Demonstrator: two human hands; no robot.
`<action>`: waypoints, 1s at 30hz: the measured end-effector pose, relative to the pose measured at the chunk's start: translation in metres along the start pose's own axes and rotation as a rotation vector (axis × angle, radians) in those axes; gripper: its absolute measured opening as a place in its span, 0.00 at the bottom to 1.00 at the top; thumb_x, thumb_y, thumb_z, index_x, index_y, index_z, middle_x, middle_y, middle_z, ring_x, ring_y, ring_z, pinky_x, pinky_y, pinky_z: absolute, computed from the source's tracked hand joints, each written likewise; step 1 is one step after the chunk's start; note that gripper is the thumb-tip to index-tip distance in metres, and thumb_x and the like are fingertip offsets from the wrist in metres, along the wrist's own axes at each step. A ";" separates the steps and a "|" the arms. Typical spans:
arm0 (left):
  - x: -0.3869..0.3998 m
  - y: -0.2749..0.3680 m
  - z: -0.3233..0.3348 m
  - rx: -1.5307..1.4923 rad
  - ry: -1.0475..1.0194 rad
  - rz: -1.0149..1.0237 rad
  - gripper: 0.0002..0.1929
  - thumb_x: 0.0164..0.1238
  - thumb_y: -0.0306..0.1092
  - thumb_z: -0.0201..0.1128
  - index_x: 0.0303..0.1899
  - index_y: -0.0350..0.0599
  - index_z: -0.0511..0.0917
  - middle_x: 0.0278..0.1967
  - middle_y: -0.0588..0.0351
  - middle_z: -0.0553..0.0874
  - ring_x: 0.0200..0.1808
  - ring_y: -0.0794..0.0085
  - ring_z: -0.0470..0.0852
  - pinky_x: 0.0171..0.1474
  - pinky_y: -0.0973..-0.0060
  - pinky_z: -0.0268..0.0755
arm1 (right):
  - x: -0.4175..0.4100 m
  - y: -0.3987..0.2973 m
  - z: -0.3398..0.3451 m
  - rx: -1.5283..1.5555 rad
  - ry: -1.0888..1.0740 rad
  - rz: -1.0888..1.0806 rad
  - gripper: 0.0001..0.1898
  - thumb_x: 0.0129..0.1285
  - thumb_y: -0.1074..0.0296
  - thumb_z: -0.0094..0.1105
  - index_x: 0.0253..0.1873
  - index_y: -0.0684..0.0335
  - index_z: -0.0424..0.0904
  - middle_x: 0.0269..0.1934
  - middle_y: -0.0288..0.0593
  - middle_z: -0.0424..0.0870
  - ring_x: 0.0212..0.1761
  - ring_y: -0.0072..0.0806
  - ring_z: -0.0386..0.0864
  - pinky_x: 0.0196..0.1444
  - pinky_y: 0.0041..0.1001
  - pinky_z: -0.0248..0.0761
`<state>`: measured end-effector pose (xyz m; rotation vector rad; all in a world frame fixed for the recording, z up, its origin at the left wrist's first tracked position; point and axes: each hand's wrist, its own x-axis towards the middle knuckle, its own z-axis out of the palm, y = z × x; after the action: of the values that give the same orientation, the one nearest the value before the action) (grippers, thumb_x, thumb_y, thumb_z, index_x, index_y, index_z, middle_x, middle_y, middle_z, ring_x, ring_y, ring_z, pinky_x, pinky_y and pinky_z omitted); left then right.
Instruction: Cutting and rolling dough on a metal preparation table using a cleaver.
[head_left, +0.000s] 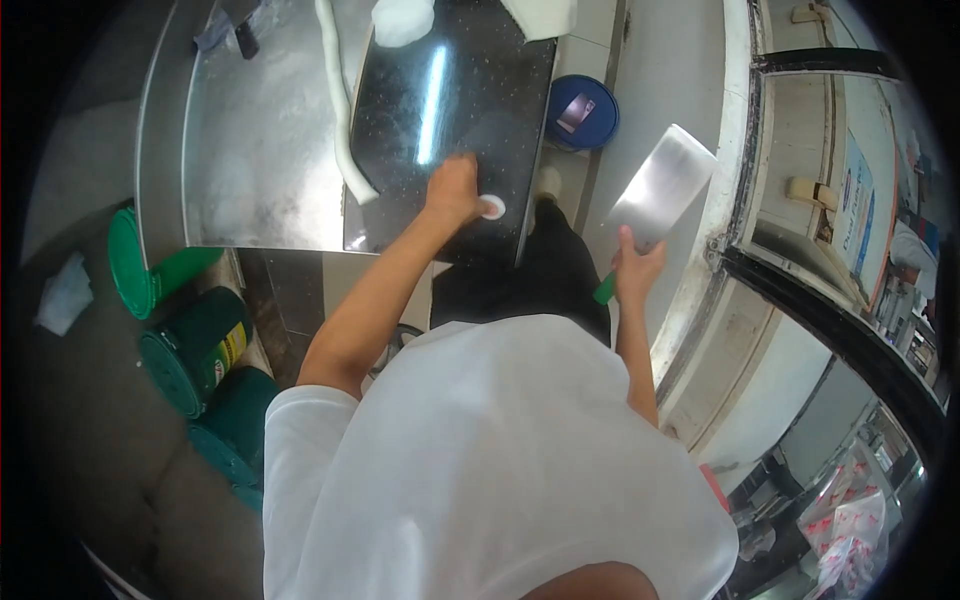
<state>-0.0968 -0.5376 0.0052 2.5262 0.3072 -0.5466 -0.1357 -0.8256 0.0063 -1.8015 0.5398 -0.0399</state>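
My right hand (639, 274) grips a broad metal cleaver (664, 184) by its green handle (604, 289), off to the right of the counter. The blade tilts up and away to the right. Over the dark speckled countertop (480, 97), my left hand (454, 187) has its fingers curled, and its thumb meets a small round white piece (493, 207), likely dough. Whether the thumb pinches or just presses it is unclear. Left of this hand, a long white dough rope (341, 112) runs along the join of the dark slab and the steel table (259, 150).
A white lump (403, 21) and a pale cloth-like sheet (544, 16) lie at the slab's far end. A blue-lidded bucket (584, 112) stands right of the counter. Green buckets (196, 352) line the lower left. A black-framed window (832, 352) borders the right.
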 end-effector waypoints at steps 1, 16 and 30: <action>-0.001 0.001 0.000 0.049 0.005 0.023 0.30 0.36 0.41 0.86 0.37 0.38 0.75 0.38 0.42 0.84 0.42 0.48 0.84 0.47 0.58 0.77 | 0.005 -0.002 0.009 0.006 -0.013 0.045 0.22 0.64 0.69 0.70 0.55 0.67 0.68 0.28 0.40 0.78 0.15 0.19 0.70 0.14 0.22 0.61; 0.003 0.030 0.064 0.009 0.488 0.008 0.55 0.44 0.75 0.67 0.67 0.40 0.65 0.74 0.42 0.60 0.77 0.48 0.53 0.76 0.46 0.38 | 0.273 -0.046 0.191 -0.610 -0.564 -0.424 0.33 0.68 0.37 0.55 0.43 0.73 0.76 0.37 0.66 0.83 0.40 0.60 0.80 0.46 0.45 0.72; -0.001 0.032 0.065 -0.091 0.496 0.131 0.48 0.38 0.75 0.70 0.52 0.39 0.72 0.69 0.42 0.67 0.72 0.47 0.62 0.70 0.46 0.48 | 0.251 -0.066 0.065 -0.578 -0.628 -0.226 0.27 0.70 0.45 0.58 0.33 0.70 0.72 0.23 0.47 0.77 0.24 0.33 0.76 0.30 0.33 0.69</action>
<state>-0.1083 -0.6002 -0.0302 2.5390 0.3306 0.1504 0.1304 -0.8490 -0.0146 -2.2802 -0.1264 0.5608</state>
